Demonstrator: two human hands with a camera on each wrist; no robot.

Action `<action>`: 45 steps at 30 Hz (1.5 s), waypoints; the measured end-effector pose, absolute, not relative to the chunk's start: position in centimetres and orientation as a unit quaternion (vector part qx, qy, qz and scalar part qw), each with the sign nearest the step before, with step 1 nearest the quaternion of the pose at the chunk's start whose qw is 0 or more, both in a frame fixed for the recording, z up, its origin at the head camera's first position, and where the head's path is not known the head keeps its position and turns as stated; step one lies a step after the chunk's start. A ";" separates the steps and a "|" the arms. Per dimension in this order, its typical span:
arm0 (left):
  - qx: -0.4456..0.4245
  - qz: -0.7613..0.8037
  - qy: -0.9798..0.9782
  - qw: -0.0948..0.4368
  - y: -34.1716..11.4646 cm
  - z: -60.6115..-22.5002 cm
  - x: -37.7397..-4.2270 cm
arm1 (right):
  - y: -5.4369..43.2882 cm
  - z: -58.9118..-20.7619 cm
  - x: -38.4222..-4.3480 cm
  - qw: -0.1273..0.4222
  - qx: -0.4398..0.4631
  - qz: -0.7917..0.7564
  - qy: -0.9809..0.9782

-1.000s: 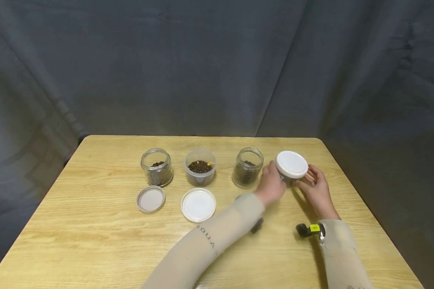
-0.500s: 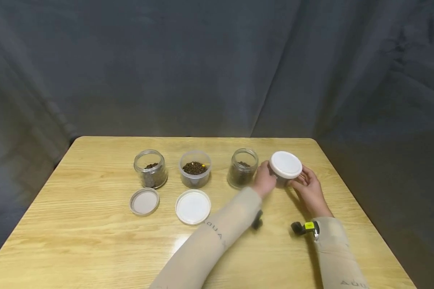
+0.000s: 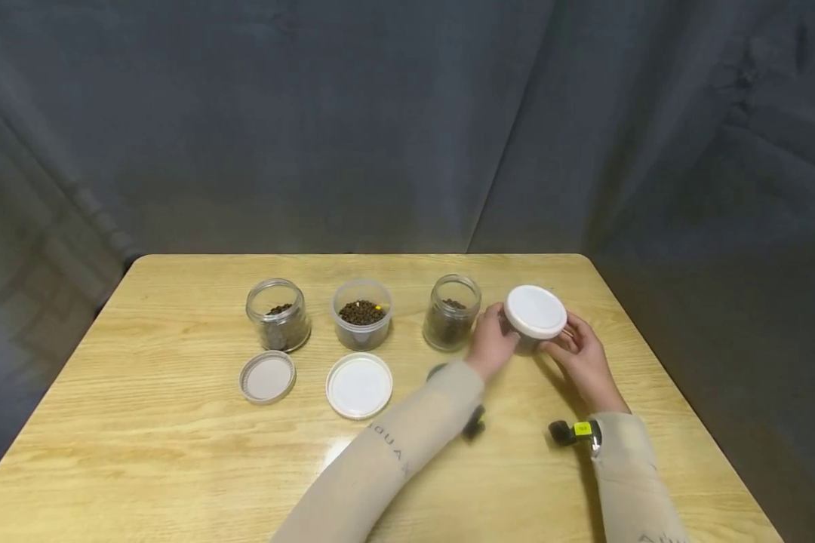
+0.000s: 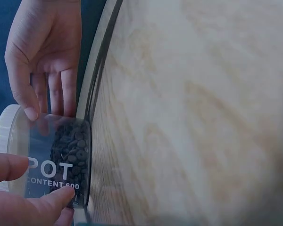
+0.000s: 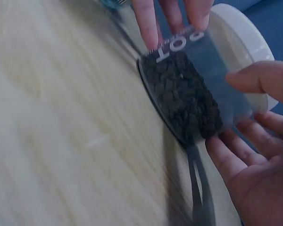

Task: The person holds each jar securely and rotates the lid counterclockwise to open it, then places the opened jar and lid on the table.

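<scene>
At the table's right side, my left hand [image 3: 492,345] and right hand [image 3: 584,363] hold a clear jar from opposite sides. Its white lid [image 3: 535,311] sits on top. In the left wrist view the jar [image 4: 68,147] shows white lettering "POT CONTENT 600" and dark pellets inside. My left thumb and fingers grip the lettered side. The right wrist view has my right thumb and fingers around the other side, with the pellets [image 5: 179,96] filling the lower part. Whether the base touches the table cannot be told.
Left of the held jar stand an open glass jar [image 3: 452,320], an open plastic tub [image 3: 361,332] and another glass jar [image 3: 280,326], all with dark pellets. A white lid [image 3: 359,386] and a greyish lid [image 3: 268,377] lie before them on the wooden table [image 3: 176,452].
The whole scene has shifted slightly left in the head view. Both hands keep their hold on the lidded jar, and the left hand's grip has shifted a little.
</scene>
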State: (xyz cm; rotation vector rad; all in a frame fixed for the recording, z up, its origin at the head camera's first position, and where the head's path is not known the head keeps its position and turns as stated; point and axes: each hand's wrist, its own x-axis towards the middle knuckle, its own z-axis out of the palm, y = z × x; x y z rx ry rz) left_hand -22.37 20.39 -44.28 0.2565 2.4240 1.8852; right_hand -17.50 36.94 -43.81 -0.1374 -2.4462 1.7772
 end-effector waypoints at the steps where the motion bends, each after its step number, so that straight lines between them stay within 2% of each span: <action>1: 0.082 0.610 0.787 0.029 20.4 -44.3 -22.3 | 37.0 -43.9 -17.4 0.059 -0.042 0.585 -0.808; 11: 0.089 0.627 0.773 0.039 20.2 -44.7 -21.5 | 37.1 -44.9 -16.3 0.088 -0.038 0.558 -0.824; 22: 0.116 0.615 0.779 0.038 18.8 -45.4 -20.4 | 36.6 -45.3 -15.6 0.100 0.018 0.590 -0.801; 28: 0.139 0.613 0.776 0.048 18.5 -45.0 -19.7 | 36.5 -45.2 -15.2 0.091 0.010 0.606 -0.790; 45: 0.128 0.593 0.791 0.072 18.1 -44.3 -18.6 | 37.3 -45.3 -14.4 0.086 0.028 0.627 -0.774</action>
